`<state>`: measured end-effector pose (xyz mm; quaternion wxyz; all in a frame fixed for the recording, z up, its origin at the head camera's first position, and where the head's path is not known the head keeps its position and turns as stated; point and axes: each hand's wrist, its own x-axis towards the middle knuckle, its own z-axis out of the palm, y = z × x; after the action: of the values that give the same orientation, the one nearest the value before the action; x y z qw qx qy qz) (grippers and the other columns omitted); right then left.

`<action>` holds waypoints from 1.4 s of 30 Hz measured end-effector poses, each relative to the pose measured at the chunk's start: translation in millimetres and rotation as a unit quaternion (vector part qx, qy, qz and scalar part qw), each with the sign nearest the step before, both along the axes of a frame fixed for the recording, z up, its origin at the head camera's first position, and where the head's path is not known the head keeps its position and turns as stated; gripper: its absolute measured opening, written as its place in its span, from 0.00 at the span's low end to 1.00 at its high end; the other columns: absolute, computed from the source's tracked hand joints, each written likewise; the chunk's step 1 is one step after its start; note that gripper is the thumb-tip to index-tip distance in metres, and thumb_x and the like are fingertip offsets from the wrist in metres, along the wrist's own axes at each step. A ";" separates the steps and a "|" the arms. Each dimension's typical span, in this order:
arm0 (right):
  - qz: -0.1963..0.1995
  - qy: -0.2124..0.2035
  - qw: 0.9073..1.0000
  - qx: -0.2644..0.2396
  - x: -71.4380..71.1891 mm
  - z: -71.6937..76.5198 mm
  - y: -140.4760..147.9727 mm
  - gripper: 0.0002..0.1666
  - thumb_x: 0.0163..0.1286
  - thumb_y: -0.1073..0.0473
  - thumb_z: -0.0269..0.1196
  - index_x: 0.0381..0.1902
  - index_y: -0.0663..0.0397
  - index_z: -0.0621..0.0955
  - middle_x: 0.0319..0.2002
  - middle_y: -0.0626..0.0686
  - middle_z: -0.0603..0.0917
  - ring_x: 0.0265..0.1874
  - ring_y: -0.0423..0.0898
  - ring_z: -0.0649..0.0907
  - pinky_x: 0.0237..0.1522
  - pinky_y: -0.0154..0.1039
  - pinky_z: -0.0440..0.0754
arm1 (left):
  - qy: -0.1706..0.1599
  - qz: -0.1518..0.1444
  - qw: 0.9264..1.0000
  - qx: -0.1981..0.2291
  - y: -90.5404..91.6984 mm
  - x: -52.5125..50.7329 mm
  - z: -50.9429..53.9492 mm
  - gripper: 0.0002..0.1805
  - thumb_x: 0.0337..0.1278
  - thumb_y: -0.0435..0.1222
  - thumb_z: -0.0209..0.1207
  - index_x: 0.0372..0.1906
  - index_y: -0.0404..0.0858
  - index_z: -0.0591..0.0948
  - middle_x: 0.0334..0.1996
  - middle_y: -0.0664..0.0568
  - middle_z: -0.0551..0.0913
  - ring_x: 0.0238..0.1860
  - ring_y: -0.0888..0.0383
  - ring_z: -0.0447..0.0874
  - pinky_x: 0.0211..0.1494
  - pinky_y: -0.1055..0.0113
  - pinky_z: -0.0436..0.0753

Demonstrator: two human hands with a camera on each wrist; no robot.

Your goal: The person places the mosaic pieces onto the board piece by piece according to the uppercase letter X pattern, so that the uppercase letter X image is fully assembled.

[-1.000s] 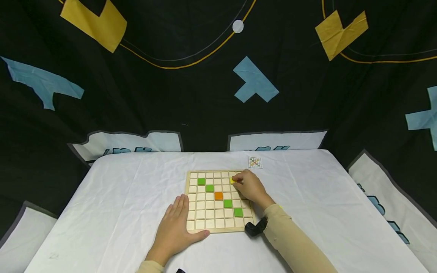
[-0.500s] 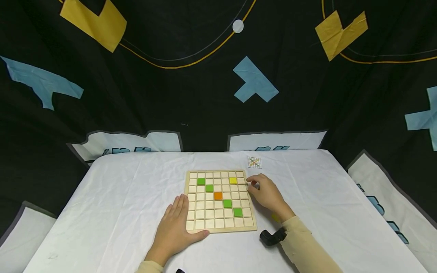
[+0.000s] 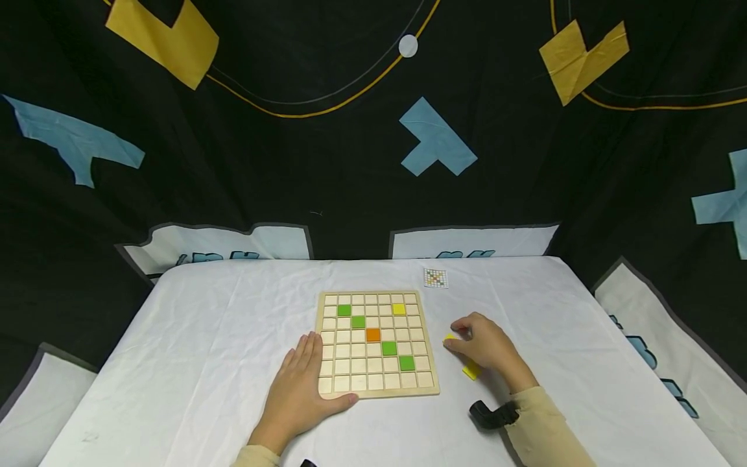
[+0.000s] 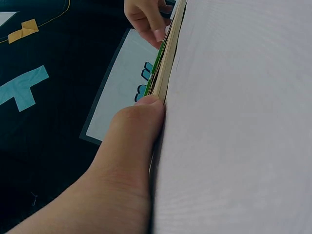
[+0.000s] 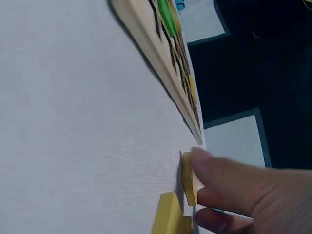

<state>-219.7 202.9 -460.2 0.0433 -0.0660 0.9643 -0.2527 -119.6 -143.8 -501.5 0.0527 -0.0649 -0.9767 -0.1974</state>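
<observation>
The square wooden board [image 3: 358, 366] lies on the white table, with four green tiles, an orange tile [image 3: 373, 335] and a yellow tile [image 3: 399, 309] among its pale squares. My left hand [image 3: 297, 395] rests with straight fingers along its left edge, the thumb at the front edge. Right of the board, my right hand [image 3: 490, 347] has thumb and index finger around a yellow tile [image 3: 449, 337]. In the right wrist view the thumb touches that tile [image 5: 187, 178]; the far fingertips are partly hidden. More yellow tiles [image 3: 471, 370] lie just below the hand.
A small printed grid card [image 3: 435, 278] lies behind the board's right corner. A black wrist device [image 3: 493, 415] hangs at the right sleeve. Beyond the white tabletop [image 3: 204, 337] hangs a black curtain with blue and yellow shapes.
My right hand let go of the yellow tile on the board's upper right, then moved right and nearer to the loose yellow tiles. The left hand has stayed in place.
</observation>
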 end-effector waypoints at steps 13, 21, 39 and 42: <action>0.017 0.006 0.997 -0.072 -2.5 -8.5 -7.1 0.10 0.64 0.62 0.69 0.42 0.49 0.80 0.32 0.49 0.80 0.28 0.43 0.75 0.29 0.34 0.75 | 0.005 0.000 1.000 -0.005 0.3 -0.7 -0.9 0.73 0.37 0.81 0.53 0.76 0.27 0.54 0.78 0.38 0.54 0.80 0.43 0.50 0.80 0.46 0.56; -0.003 0.034 0.992 -0.121 -11.8 -5.7 -32.4 0.08 0.64 0.61 0.69 0.41 0.48 0.83 0.36 0.47 0.84 0.30 0.43 0.78 0.35 0.36 0.76 | 0.006 0.001 1.000 -0.005 0.6 -0.9 -0.8 0.74 0.37 0.81 0.53 0.76 0.27 0.54 0.78 0.38 0.54 0.80 0.43 0.50 0.80 0.45 0.56; 0.052 0.055 0.982 -0.174 -20.8 -6.5 -107.3 0.06 0.63 0.60 0.70 0.38 0.47 0.84 0.33 0.45 0.84 0.35 0.41 0.82 0.45 0.43 0.83 | -0.001 0.005 1.000 0.001 0.3 -1.3 -2.8 0.74 0.36 0.81 0.54 0.76 0.28 0.53 0.78 0.39 0.53 0.80 0.43 0.50 0.80 0.46 0.56; 0.051 0.057 0.985 -0.158 -21.6 -8.5 -111.7 0.06 0.64 0.59 0.70 0.38 0.46 0.84 0.33 0.44 0.84 0.35 0.40 0.81 0.43 0.41 0.81 | -0.004 0.005 1.000 0.001 0.4 -1.6 -2.4 0.74 0.36 0.81 0.53 0.77 0.28 0.53 0.78 0.39 0.53 0.80 0.43 0.49 0.80 0.46 0.56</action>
<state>-241.2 91.2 -468.7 -0.0101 -0.1357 0.9087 -0.3947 -121.1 -143.5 -503.9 0.0494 -0.0592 -0.9771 -0.1984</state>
